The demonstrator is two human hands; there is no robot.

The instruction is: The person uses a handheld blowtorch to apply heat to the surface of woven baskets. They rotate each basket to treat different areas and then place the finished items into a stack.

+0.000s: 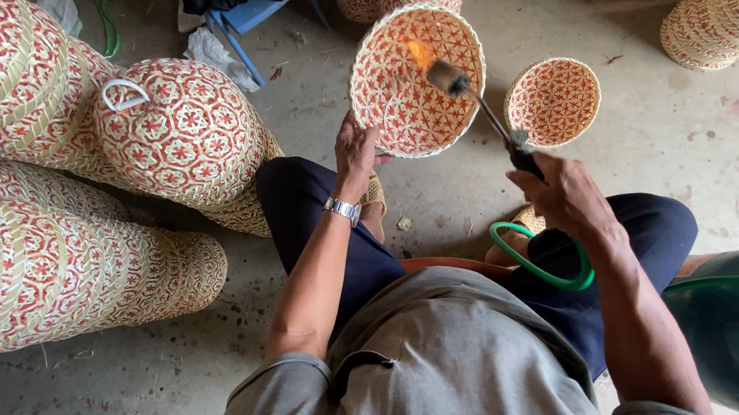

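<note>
While the left hand [354, 150] grips the rim of a woven basket [415, 85] raised above the floor, the right hand [565, 194] clenches a gas torch [482, 105], flame inside the basket.

Basket [402, 97]: We are seeing a round woven basket, red pattern on pale straw, tilting on its edge with its open inside facing up toward us.
Torch [483, 110]: We are seeing a slim metal gas torch pointing into the basket, its orange flame burning at the tip just over the weave, a green hose [546, 264] looping below.
</note>
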